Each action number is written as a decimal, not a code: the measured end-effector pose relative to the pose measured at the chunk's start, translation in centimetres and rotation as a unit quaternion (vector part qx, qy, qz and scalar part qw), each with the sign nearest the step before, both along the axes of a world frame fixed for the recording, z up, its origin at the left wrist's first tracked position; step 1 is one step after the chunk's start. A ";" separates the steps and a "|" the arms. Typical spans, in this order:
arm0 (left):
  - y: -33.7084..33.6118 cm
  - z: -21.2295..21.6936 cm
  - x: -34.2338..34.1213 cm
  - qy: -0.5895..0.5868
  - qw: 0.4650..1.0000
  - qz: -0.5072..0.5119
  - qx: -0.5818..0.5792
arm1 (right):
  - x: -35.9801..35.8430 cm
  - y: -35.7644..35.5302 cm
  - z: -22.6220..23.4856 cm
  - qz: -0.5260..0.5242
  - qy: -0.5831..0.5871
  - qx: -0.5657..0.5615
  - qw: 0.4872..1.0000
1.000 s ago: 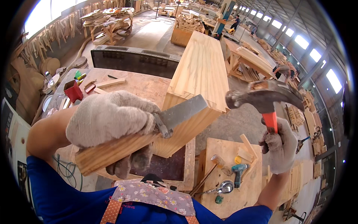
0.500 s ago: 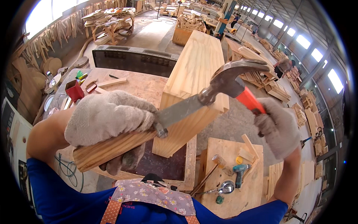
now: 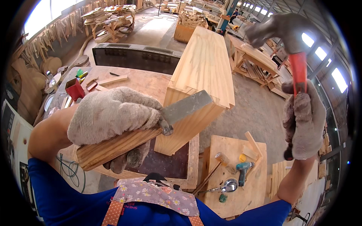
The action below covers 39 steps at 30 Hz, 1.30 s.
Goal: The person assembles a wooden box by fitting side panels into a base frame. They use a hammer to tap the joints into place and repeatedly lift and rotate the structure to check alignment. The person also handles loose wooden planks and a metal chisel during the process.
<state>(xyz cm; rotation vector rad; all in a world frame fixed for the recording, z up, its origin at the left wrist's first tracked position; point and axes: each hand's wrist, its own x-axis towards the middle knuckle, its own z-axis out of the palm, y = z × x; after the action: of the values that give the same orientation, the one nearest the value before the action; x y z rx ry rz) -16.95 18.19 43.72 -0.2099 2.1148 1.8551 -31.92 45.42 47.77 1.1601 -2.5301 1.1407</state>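
1. A big woodworking hall with a grey concrete floor [image 3: 260, 109] spreads behind; stacked timber lies at 11 and 1 o'clock.
2. At 9 o'clock the left hand [image 3: 113, 113], in a coarse knit glove, is clenched around a wooden-handled chisel [image 3: 151, 132], its flat grey blade lying against the pale pine box [image 3: 203, 71] at centre.
3. At 3 o'clock the gloved right hand [image 3: 303, 120] grips a red-shafted hammer [image 3: 283, 34], raised high, steel head at 1 o'clock.

A large woodworking hall with a grey concrete floor [image 3: 260, 109], bright windows [image 3: 318, 52] along the right wall, and stacked timber [image 3: 113, 15] on distant trestles.
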 end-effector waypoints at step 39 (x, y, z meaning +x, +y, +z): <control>0.4 0.3 0.5 0.007 1.000 0.005 -0.023 | 0.9 1.4 -0.9 -0.071 -0.002 -0.049 0.996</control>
<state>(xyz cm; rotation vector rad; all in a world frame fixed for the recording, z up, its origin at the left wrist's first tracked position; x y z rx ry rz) -16.44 18.57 44.02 -0.2188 2.1704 1.8205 -31.04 46.83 46.90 0.9403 -2.4834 1.2165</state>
